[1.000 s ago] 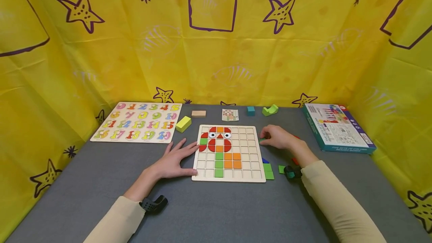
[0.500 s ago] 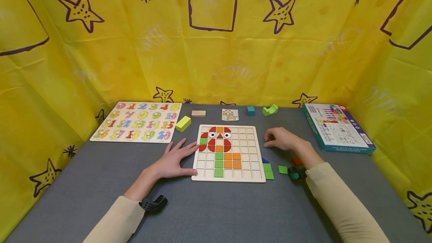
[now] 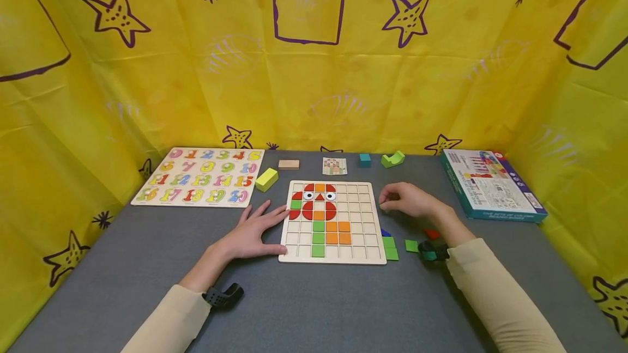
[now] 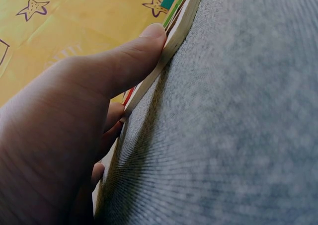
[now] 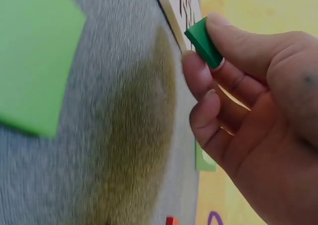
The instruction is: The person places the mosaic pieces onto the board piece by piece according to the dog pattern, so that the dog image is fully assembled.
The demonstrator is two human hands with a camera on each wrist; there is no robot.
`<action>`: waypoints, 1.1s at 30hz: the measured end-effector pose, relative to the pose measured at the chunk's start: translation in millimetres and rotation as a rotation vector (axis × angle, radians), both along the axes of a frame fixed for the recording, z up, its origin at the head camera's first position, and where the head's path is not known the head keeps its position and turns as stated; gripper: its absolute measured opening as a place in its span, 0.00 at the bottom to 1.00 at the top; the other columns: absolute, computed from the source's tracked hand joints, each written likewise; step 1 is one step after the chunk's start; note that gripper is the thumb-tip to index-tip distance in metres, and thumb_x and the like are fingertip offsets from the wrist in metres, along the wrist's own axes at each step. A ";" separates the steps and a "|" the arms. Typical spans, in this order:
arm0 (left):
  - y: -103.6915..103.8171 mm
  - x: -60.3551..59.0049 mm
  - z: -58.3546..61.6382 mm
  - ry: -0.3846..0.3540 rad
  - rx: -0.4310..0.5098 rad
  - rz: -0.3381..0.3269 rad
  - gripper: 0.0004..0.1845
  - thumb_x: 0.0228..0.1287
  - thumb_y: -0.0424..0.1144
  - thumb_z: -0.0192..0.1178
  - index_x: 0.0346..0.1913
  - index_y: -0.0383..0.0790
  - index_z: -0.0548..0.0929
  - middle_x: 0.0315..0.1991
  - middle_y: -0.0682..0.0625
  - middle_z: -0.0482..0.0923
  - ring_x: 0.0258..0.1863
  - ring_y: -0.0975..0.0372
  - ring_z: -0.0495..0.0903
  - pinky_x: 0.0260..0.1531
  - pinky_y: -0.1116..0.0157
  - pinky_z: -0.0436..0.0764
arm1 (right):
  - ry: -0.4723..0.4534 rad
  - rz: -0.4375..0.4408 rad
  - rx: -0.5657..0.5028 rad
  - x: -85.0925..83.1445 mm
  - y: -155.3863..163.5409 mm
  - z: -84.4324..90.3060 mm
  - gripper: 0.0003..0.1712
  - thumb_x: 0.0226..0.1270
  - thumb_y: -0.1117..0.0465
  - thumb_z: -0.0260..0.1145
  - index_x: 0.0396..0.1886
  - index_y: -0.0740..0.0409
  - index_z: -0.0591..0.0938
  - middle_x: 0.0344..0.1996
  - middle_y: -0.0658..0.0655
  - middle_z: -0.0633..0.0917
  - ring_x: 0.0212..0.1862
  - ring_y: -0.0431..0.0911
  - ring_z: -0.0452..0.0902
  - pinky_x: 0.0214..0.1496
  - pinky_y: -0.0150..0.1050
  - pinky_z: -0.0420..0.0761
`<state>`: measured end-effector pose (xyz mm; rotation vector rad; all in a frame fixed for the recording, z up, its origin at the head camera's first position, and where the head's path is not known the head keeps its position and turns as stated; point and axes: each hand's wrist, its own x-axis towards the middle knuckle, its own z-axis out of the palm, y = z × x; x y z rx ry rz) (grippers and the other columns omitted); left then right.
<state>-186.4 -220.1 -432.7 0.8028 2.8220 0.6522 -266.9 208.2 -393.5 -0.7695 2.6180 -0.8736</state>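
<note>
A wooden grid board lies on the grey table, bearing red, orange and green tiles and two eye tiles in its left and middle cells. My left hand rests at the board's left edge with fingers spread; in the left wrist view the thumb touches the rim. Just right of the board is my right hand. Its thumb and fingertips pinch a small dark green tile, clear in the right wrist view but mostly hidden in the head view.
Loose green tiles, a blue piece, another green tile and a red piece lie right of the board. Behind stand a picture card and blocks. A number puzzle lies left, a box right.
My right hand has drawn back a little from the board's right edge, then shifted slightly left again, the green tile still pinched. The left hand has stayed in place.
</note>
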 end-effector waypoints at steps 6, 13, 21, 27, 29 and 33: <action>0.2 -0.6 -0.5 -0.006 -0.003 0.002 0.52 0.56 0.73 0.63 0.79 0.51 0.62 0.79 0.54 0.55 0.79 0.45 0.40 0.68 0.35 0.30 | 0.005 0.017 -0.040 3.5 -10.2 2.0 0.03 0.69 0.64 0.69 0.39 0.59 0.84 0.33 0.50 0.83 0.37 0.47 0.73 0.44 0.43 0.75; 0.1 0.1 1.0 0.001 0.000 -0.003 0.52 0.56 0.73 0.63 0.79 0.52 0.62 0.79 0.55 0.55 0.79 0.45 0.40 0.68 0.35 0.30 | -0.021 0.085 -0.064 7.7 -21.2 1.8 0.04 0.71 0.65 0.68 0.40 0.62 0.83 0.34 0.50 0.83 0.37 0.46 0.74 0.46 0.42 0.76; -0.4 0.2 -0.3 0.006 -0.001 -0.006 0.52 0.57 0.73 0.63 0.79 0.51 0.62 0.79 0.54 0.56 0.79 0.44 0.40 0.68 0.34 0.31 | -0.044 0.143 -0.052 11.5 -37.0 0.2 0.02 0.69 0.66 0.69 0.39 0.59 0.83 0.32 0.48 0.81 0.36 0.45 0.74 0.42 0.39 0.76; -0.1 0.4 -0.6 0.002 -0.001 -0.004 0.51 0.57 0.73 0.63 0.79 0.51 0.62 0.79 0.54 0.56 0.79 0.45 0.40 0.68 0.35 0.31 | -0.041 0.174 -0.034 17.1 -46.7 1.1 0.02 0.69 0.65 0.69 0.39 0.58 0.83 0.32 0.47 0.81 0.37 0.44 0.75 0.43 0.40 0.77; 0.2 0.5 0.0 0.001 0.001 -0.004 0.51 0.57 0.72 0.63 0.79 0.51 0.62 0.79 0.54 0.56 0.79 0.45 0.40 0.68 0.35 0.30 | -0.041 0.177 -0.027 19.2 -50.4 1.9 0.02 0.69 0.65 0.69 0.39 0.58 0.83 0.32 0.47 0.81 0.37 0.44 0.75 0.44 0.40 0.77; 0.0 0.1 -0.3 0.003 0.000 -0.005 0.51 0.57 0.72 0.63 0.79 0.51 0.62 0.79 0.54 0.56 0.79 0.45 0.40 0.68 0.35 0.30 | -0.036 0.172 -0.005 22.5 -57.9 3.2 0.02 0.68 0.66 0.70 0.38 0.57 0.83 0.31 0.47 0.80 0.37 0.43 0.75 0.44 0.39 0.76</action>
